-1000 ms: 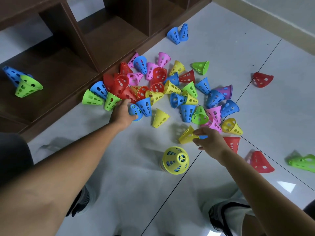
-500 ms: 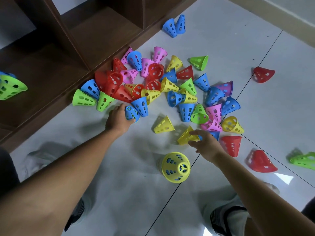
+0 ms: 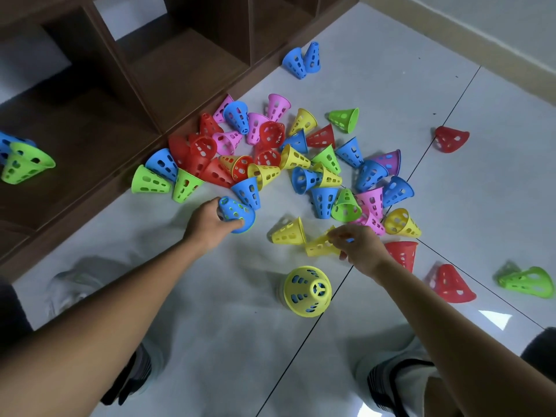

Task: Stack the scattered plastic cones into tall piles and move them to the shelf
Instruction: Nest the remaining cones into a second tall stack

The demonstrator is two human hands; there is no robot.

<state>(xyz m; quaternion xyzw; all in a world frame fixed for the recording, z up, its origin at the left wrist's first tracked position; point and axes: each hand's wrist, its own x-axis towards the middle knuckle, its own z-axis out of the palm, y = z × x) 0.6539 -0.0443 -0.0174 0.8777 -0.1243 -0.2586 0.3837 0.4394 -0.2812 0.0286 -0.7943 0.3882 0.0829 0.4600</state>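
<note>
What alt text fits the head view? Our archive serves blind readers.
A person's left hand grips a blue cone and the right hand pinches a yellow cone, above a yellow stack standing on the tiled floor. Dozens of coloured cones lie scattered beside a wooden shelf.

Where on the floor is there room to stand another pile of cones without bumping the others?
Bare tiles lie between the left hand and the upright yellow pile, reaching back toward the person's feet. More bare floor lies beyond the lone red cone, toward the wall. It is crowded along the shelf edge, where the heap of cones lies tangled.
</note>
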